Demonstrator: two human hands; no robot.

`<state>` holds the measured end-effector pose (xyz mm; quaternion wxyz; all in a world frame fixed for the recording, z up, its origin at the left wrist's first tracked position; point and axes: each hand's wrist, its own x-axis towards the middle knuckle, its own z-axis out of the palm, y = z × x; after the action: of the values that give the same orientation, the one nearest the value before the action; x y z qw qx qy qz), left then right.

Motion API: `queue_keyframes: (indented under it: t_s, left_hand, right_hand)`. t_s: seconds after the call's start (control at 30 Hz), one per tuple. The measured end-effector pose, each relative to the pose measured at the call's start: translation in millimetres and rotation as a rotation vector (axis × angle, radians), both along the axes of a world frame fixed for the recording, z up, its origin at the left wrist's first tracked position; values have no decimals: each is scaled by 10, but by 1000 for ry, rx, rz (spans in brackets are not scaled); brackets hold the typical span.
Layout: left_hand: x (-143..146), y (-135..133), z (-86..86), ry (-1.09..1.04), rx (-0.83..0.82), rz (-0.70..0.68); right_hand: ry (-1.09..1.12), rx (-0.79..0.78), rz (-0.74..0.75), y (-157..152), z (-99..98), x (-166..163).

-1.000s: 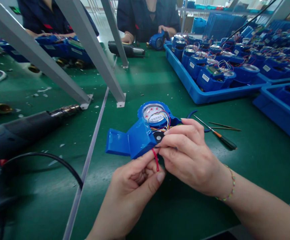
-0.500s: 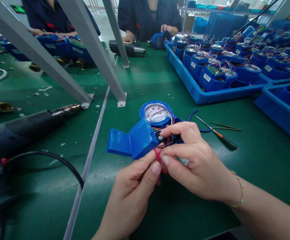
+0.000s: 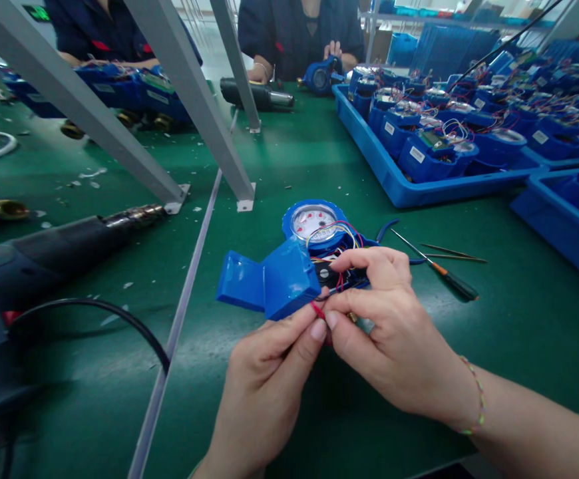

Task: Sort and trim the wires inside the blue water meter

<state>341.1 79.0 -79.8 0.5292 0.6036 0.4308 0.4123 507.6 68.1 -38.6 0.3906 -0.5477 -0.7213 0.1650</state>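
Note:
A blue water meter [image 3: 314, 229] with a round dial and an open blue lid [image 3: 269, 283] lies on the green table. Coloured wires loop out of its body. My left hand [image 3: 269, 379] and my right hand [image 3: 384, 332] meet just below the meter. Both pinch a short red wire [image 3: 318, 310] between thumb and fingertips. My right forefinger rests over the meter's black inner part [image 3: 325, 273].
A black heat gun [image 3: 54, 246] with its cable lies at the left. A screwdriver [image 3: 439, 269] and tweezers [image 3: 452, 253] lie right of the meter. Blue trays [image 3: 394, 186] of wired meters fill the right. Grey frame legs [image 3: 219, 133] stand ahead. Two people work at the far side.
Both hands have drawn slightly lower and closer together on the red wire; less of the wire shows now. The meter has stayed in place.

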Motion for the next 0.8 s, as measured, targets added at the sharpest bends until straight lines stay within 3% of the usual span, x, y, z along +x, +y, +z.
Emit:
queue_keyframes:
  t_s: [0.2, 0.4, 0.57, 0.8]
  left_hand:
    - [11, -12, 11, 91, 105, 57]
    - [7, -44, -27, 151, 189, 113]
    - [42, -41, -51, -1, 71, 214]
    - [42, -34, 3, -155, -147, 188]
  right_hand:
    - [3, -30, -80, -30, -3, -44]
    - [20, -40, -58, -27, 3, -24]
    - [20, -58, -7, -15, 15, 5]
    - [12, -18, -2, -15, 15, -2]
